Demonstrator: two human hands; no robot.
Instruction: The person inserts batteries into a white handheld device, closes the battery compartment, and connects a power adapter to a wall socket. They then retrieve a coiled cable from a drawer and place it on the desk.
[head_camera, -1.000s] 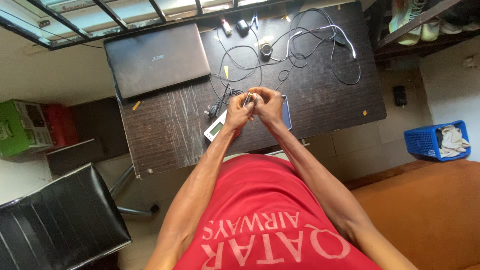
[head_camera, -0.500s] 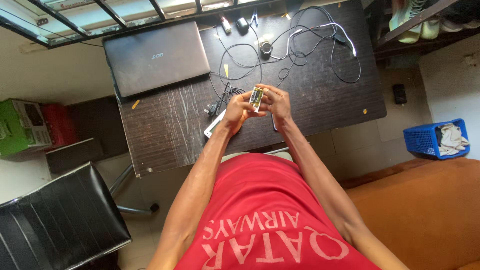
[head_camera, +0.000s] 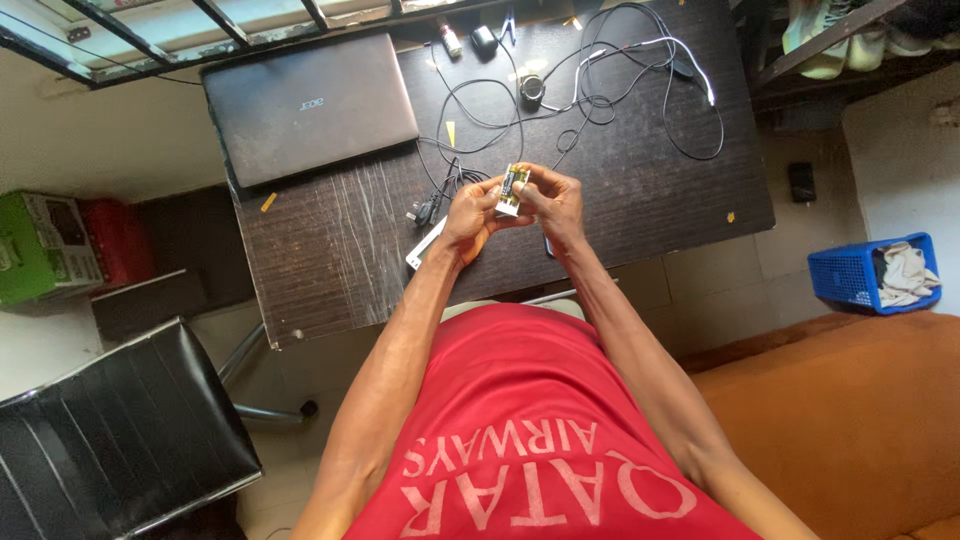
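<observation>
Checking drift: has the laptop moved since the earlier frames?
No. The laptop sits at the same corner of the desk, edges aligned as before.

Dark wood-grain desk (head_camera: 330, 250): matt, streaked. Closed grey laptop (head_camera: 310, 105): smooth matt plastic. Black chair seat (head_camera: 110, 440): glossy, leather-like. Blue plastic basket (head_camera: 850, 275): perforated.

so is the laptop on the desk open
No, the laptop lies shut and flat at the far left of the dark desk, while both hands hold a small pale part above the desk.
</observation>
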